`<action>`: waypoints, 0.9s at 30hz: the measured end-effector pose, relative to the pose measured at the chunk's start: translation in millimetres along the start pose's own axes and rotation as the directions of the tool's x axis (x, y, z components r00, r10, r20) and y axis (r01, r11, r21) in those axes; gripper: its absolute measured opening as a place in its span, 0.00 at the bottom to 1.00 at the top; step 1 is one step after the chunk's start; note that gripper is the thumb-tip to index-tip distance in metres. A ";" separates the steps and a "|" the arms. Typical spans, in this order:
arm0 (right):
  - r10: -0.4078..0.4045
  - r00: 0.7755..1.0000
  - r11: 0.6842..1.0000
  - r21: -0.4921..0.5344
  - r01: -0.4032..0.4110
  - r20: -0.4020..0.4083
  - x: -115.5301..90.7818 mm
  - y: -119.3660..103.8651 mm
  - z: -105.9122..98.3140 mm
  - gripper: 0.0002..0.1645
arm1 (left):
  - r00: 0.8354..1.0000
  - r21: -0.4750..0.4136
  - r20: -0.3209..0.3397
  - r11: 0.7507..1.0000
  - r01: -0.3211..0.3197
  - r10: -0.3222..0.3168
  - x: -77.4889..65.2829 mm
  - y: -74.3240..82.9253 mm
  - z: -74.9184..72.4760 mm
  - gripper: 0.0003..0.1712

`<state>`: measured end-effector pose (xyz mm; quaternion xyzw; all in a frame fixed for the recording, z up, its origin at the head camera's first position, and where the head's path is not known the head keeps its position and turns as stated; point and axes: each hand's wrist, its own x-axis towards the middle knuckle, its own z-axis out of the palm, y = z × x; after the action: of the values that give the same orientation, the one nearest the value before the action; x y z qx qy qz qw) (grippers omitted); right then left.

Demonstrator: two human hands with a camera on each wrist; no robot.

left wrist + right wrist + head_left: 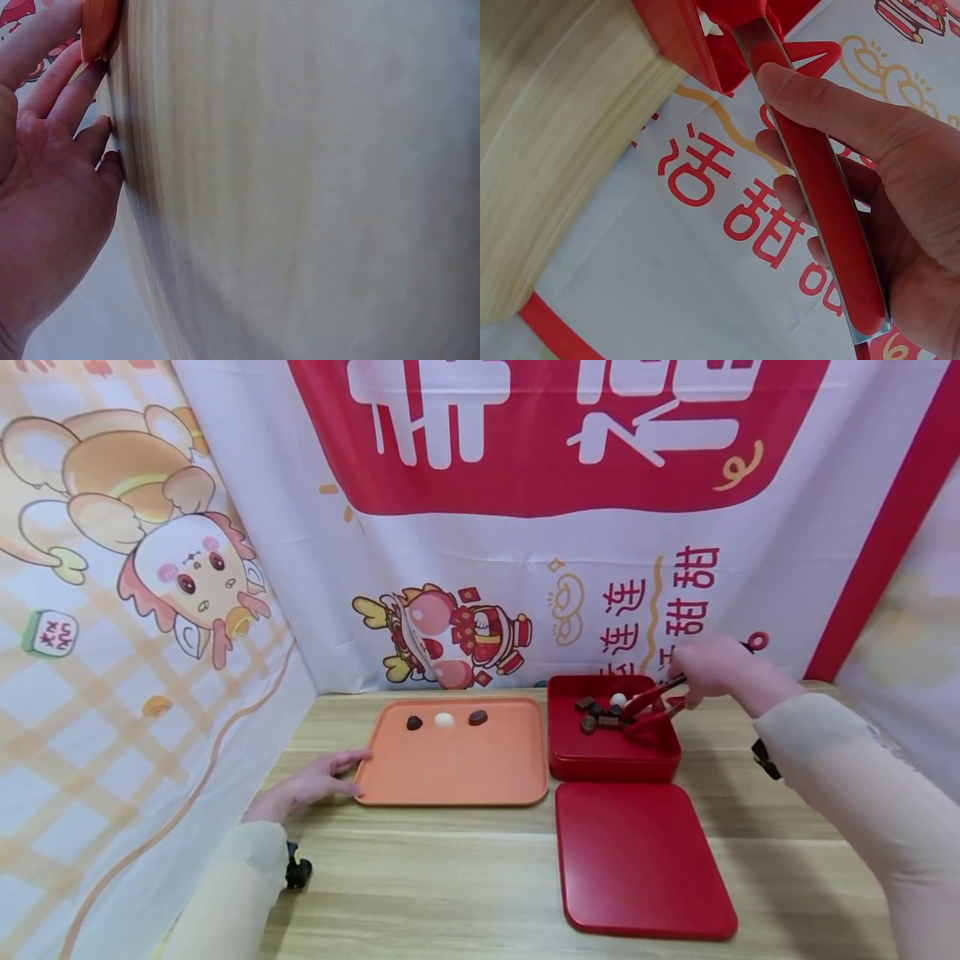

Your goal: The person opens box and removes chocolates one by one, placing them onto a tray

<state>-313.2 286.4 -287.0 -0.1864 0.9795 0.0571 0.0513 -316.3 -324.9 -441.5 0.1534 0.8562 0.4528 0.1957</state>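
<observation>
My right hand [703, 667] grips red-and-metal tongs [821, 217], thumb along one handle and fingers curled round the other. The red tong heads reach down into a square red box [615, 768], beside several dark chocolates [589, 724] and a white ball-shaped one [618, 700]. Whether the tongs pinch a chocolate I cannot tell. At the left, my left hand [318, 779] touches the left rim of an orange tray [450, 772] with its fairly straight fingers. Along the tray's far side lie a dark chocolate [414, 722], a white one [444, 720] and a brown oval one [477, 717].
In front of the box, a red lid [641, 860] lies flat on the wooden table [420, 885]. The tray stands close to the box's left side. A printed cloth [450, 552] hangs behind the table's far edge, with another patterned cloth [127, 693] at the left.
</observation>
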 end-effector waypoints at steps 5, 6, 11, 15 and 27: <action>0.009 1.000 1.000 0.009 -0.009 -0.002 -0.1 -1.2 -1.2 0.24 | 1.000 0.001 0.000 1.000 -0.008 0.008 1.5 -1.0 -1.0 0.45; 0.013 1.000 1.000 0.007 -0.013 0.000 -0.5 -1.4 -1.9 0.25 | 1.000 0.000 -0.001 1.000 -0.009 0.009 1.6 -0.9 -1.0 0.45; 0.029 0.999 1.000 -0.003 -0.029 0.020 -3.3 -2.4 -5.3 0.26 | 1.000 0.009 -0.009 1.000 -0.010 0.011 1.6 -0.3 -1.4 0.45; 0.033 0.998 0.999 -0.006 -0.032 0.046 -3.2 -3.6 -5.5 0.24 | 1.000 0.013 -0.009 1.000 -0.005 0.005 0.9 -0.2 -0.6 0.45; 0.007 0.998 0.999 0.040 -0.009 0.055 -4.4 1.4 0.7 0.25 | 1.000 0.019 -0.009 1.000 -0.003 0.004 -1.8 -2.5 2.9 0.44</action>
<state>-309.5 289.3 -287.0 -0.1800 0.9794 0.0427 0.0815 -313.6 -325.0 -444.8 0.1547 0.8611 0.4458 0.1895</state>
